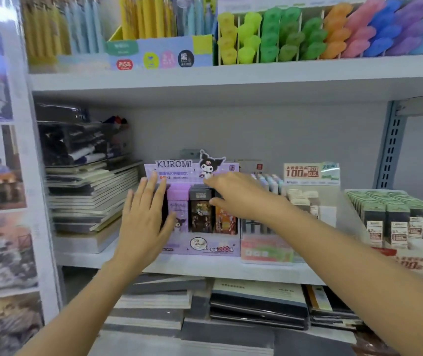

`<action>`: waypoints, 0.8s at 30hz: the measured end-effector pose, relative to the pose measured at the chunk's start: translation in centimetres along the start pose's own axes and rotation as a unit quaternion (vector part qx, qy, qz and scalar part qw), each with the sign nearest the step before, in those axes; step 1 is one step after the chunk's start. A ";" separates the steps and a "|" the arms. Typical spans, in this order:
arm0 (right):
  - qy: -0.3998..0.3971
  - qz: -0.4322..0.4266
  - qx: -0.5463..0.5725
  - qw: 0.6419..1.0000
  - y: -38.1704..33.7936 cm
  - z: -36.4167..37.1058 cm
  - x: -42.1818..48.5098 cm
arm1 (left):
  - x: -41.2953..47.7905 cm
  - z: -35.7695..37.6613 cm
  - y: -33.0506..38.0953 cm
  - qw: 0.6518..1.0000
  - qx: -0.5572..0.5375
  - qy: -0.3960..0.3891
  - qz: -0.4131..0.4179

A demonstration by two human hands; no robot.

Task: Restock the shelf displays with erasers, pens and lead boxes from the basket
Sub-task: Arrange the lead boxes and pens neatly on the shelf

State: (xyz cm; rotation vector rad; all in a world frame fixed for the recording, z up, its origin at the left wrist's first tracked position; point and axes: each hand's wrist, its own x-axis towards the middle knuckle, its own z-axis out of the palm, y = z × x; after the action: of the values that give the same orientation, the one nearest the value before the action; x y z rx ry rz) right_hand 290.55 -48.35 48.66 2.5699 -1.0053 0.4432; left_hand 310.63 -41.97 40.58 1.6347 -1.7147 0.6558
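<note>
A purple Kuromi display box point(200, 249) stands on the middle shelf with upright lead boxes in a row: a purple one point(178, 209), a dark one point(200, 211) and an orange one point(227, 222). My left hand point(143, 217) lies flat with straight fingers against the display's left end, covering a dark box there. My right hand point(236, 194) reaches over the right end, fingers and thumb pinching the dark top of the rightmost lead box. The basket is out of view.
Stacked notebooks point(87, 196) crowd the left of the shelf. A pastel lead display point(264, 245) and a clear tray of green-topped lead boxes point(390, 217) stand to the right. Coloured highlighters point(308, 37) and pens point(148, 19) fill the shelf above. More notebooks point(256, 304) lie below.
</note>
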 end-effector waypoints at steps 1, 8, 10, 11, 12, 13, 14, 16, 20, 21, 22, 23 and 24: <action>-0.001 0.006 -0.006 1.000 0.0 0.3 0.2 | 0.3 0.1 -0.4 1.000 0.001 -0.007 0.008; 0.012 -0.002 -0.010 1.000 -0.2 0.2 0.7 | 1.9 0.0 -1.8 0.999 0.003 -0.009 0.050; 0.023 -0.027 0.006 0.999 -1.5 0.4 1.4 | 1.8 0.1 -2.3 0.999 -0.006 -0.012 0.036; 0.020 -0.033 0.014 0.999 -2.2 0.6 1.9 | 1.7 0.2 -2.4 0.999 -0.017 -0.012 0.027; 0.019 -0.036 0.026 0.999 -2.8 0.8 2.5 | 1.6 0.3 -2.5 0.999 -0.032 -0.009 0.023; 0.020 -0.035 0.042 0.998 -3.2 1.2 3.2 | 1.6 0.4 -2.6 0.999 -0.049 -0.002 0.023; 0.024 -0.028 0.061 0.997 -3.5 1.6 3.7 | 1.7 0.5 -2.7 0.998 -0.063 0.003 0.023; 0.044 -0.001 0.097 0.994 -3.6 2.6 4.1 | 1.8 0.7 -3.0 0.996 -0.082 0.004 0.020; 0.111 0.030 0.148 0.982 -3.8 3.8 3.7 | 2.1 1.0 -3.4 0.994 -0.105 -0.010 0.015; 0.110 0.031 0.156 0.981 -3.8 3.8 3.6 | 2.1 0.9 -3.3 0.994 -0.105 -0.012 0.015; 0.104 0.029 0.167 0.980 -3.9 3.5 3.5 | 1.9 0.8 -3.2 0.995 -0.100 -0.013 0.015; 0.099 0.026 0.175 0.979 -3.9 3.2 3.3 | 1.5 0.7 -3.0 0.996 -0.091 -0.009 0.017; 0.099 0.017 0.174 0.980 -3.9 2.8 2.8 | 0.9 0.6 -2.7 0.997 -0.080 0.007 0.024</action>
State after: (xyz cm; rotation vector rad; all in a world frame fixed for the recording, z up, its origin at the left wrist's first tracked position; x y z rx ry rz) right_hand 295.68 -48.55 46.48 2.7375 -0.9736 0.9409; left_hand 313.27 -43.24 40.59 1.4798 -1.7539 0.5372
